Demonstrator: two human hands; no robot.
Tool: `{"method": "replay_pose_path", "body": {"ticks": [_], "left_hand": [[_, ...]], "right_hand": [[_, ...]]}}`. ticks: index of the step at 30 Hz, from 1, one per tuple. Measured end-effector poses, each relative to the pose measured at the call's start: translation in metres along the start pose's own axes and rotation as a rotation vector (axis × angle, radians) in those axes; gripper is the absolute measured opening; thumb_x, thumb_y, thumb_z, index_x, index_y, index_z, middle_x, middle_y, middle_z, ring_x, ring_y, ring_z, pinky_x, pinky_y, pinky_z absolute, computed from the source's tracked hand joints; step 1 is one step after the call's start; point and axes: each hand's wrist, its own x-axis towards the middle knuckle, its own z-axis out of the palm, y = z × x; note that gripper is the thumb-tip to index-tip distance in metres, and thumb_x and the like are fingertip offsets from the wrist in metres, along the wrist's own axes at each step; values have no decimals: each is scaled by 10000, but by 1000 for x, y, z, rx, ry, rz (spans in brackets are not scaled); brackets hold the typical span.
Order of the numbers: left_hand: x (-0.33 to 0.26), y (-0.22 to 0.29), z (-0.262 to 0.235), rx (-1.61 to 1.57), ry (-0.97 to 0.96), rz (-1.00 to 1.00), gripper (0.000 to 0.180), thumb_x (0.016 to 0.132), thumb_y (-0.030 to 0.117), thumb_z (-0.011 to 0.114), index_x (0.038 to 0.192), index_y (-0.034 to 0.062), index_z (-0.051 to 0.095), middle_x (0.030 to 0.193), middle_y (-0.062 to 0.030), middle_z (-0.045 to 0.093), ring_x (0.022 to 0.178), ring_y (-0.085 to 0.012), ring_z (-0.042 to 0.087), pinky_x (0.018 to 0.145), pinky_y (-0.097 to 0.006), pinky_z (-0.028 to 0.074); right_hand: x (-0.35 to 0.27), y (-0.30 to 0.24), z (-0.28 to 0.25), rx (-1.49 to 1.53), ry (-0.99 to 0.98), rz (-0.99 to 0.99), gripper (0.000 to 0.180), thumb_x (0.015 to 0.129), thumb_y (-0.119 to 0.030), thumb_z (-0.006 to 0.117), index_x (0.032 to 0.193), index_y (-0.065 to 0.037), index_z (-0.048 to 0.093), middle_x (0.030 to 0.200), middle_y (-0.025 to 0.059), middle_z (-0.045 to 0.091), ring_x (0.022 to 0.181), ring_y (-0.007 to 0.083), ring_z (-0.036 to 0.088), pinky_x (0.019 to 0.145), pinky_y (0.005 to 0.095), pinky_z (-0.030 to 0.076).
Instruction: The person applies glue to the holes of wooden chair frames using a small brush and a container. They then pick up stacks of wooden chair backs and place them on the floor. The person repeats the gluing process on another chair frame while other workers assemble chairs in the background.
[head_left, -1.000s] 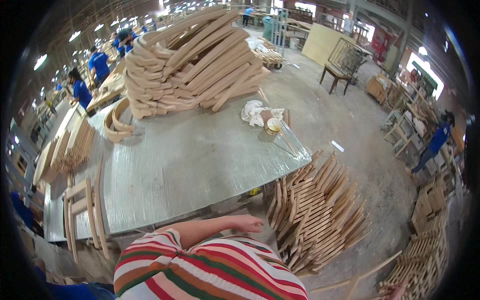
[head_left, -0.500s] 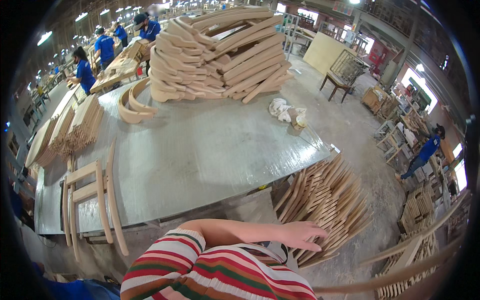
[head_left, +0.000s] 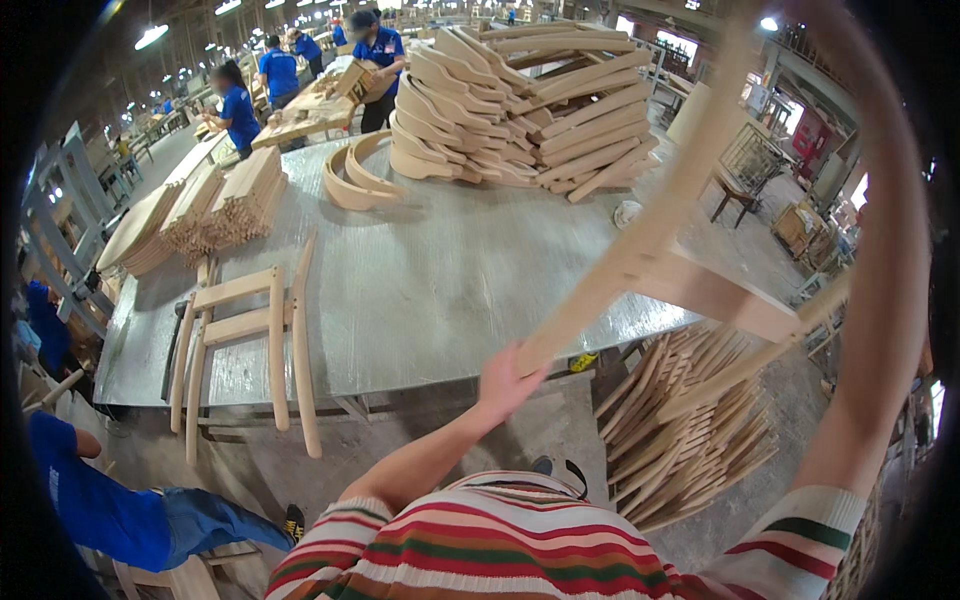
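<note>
My left hand (head_left: 507,383) is closed around the lower end of a long post of a wooden chair frame (head_left: 716,290), held tilted over the table's right side. A flat crossrail joins this post to a second one further right. My right arm reaches up along the right; its blurred hand (head_left: 815,14) is at the top edge, near the raised end of the post, fingers unclear. Under the held frame stands the metal-topped table (head_left: 430,290). Another wooden chair frame (head_left: 240,325) lies at its left, legs overhanging the front edge.
A tall stack of curved wooden parts (head_left: 520,110) fills the table's back. Bundled slats (head_left: 235,200) and two curved pieces (head_left: 355,180) lie left of it. Many sticks (head_left: 690,430) stand beside the table's right corner. A co-worker in blue (head_left: 110,490) is close at lower left.
My left hand has moved from above the sticks to the table's front edge and now grips the chair frame. The frame has swung up from the lower right. My right arm has come into view.
</note>
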Motion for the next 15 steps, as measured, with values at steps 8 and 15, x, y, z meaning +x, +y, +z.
{"method": "replay_pose_path", "body": {"ticks": [8,15], "left_hand": [[-54,-81,-87,-384,71,-602,215,706,78,676,848,22,524,632,-28,528,490,-91,508,439,-246,413],[-25,-138,-74,-379,-5,-921,184,710,56,611,835,14,482,583,-34,499,406,-133,474,402,-283,412]], "right_hand": [[61,92,92,-130,-277,102,374,876,-407,510,828,-39,552,633,57,520,561,132,536,493,296,430],[7,280,139,-186,-295,81,338,830,-331,562,812,6,544,684,117,579,550,192,557,546,340,449]]}}
